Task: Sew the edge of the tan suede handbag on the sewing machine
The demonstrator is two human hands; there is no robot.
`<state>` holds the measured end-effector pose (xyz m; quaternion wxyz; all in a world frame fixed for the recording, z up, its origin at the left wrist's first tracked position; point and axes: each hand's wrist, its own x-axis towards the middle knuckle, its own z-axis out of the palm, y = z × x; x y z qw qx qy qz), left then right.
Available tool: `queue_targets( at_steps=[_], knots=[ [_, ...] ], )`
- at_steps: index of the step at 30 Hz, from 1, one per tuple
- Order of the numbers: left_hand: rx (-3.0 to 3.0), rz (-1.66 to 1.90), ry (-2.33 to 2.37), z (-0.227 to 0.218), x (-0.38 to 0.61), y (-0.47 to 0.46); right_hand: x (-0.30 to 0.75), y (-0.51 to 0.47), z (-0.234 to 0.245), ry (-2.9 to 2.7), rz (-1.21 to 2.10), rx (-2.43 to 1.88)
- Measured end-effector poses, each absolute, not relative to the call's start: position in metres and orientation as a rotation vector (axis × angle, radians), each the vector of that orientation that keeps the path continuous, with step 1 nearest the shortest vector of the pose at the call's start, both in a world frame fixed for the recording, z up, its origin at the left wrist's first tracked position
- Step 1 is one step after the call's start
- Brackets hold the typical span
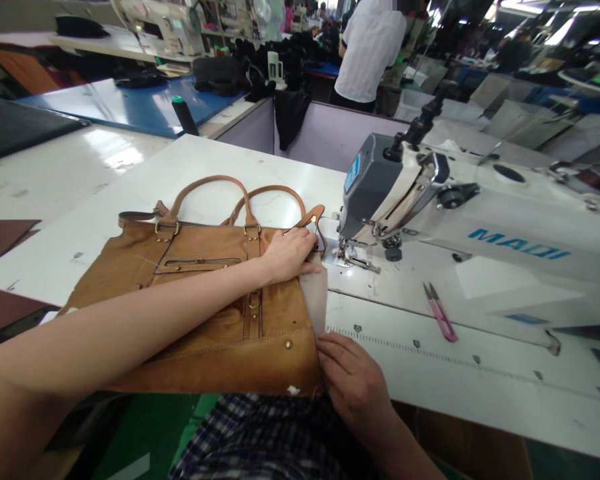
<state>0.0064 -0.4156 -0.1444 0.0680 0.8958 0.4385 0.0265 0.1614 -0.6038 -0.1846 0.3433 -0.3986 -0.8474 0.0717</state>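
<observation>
A tan leather handbag with two looped handles and a front zip lies on the white sewing table, its right side toward the sewing machine's needle area. My left hand reaches across it and grips the upper right edge, fingers curled over the side near a strap end. At the lower right corner, my right hand pinches the bag's edge with its fingers together. A pale panel shows along the side between both hands. The presser foot stands just right of the bag, apart from it.
The white sewing machine fills the right side. Pink thread snips lie on the table by a printed ruler. Brown sheets are at the left, a green-topped thread cone behind. A person stands farther back.
</observation>
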Motion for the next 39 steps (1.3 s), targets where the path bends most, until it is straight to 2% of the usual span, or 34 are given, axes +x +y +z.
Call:
queue_targets(
  at_steps=[4,8,13,19,29,39],
  knots=[
    [2.711,-0.004,1.324,-0.136,0.012,-0.407,0.161,-0.612,-0.179,-2.220,0.201,-1.092],
    [2.730,0.059,1.310,-0.140,0.008,-0.403,0.164,-0.622,-0.176,-2.347,0.299,-1.105],
    [2.593,0.290,1.249,-0.160,-0.006,-0.407,0.166,-0.618,-0.189,-2.347,0.027,-0.954],
    [2.552,0.404,1.234,-0.166,-0.005,-0.402,0.172,-0.599,-0.201,-2.332,-0.222,-0.803],
    [2.659,0.441,1.074,-0.162,0.037,-0.339,0.191,-0.559,-0.189,-2.369,-0.142,-0.937],
    [2.670,0.396,0.936,-0.164,0.040,-0.346,0.188,-0.565,-0.197,-2.353,-0.184,-0.905]
  ],
)
